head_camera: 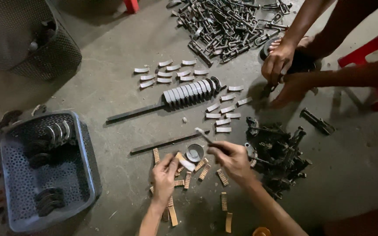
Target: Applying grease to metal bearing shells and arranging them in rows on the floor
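Left hand (165,175) pinches a small curved lining strip (185,163), tan with a pale face, fingers closed on its lower end, held just above the concrete floor (110,57). Right hand (232,161) grips a thin brush (204,134), fingers clenched round the handle, tip up and to the left, above a small round tin (194,152) sitting on the floor between the hands. Strip looks light, stiff and thin, probably a bit brittle; best held by the edges or one end as now, keeping the pale face untouched if it is wet, cannot tell. More tan ribbed strips (204,171) scattered near and under both hands. Two long dark flat bars (167,142) lie on the floor; the upper one carries a row of grey curved shoes (189,92) stacked on edge, with loose grey curved pieces (165,73) around. Heap of dark metal parts (281,157) just right of the right hand, a bigger heap of metal links (224,26) at the top. Blue perforated basket (84,153) at left holds a few dark curved pieces; dark mesh bin (62,57) upper left. Another person's hands (281,65) work at upper right, well apart, beside a red stool (372,48).
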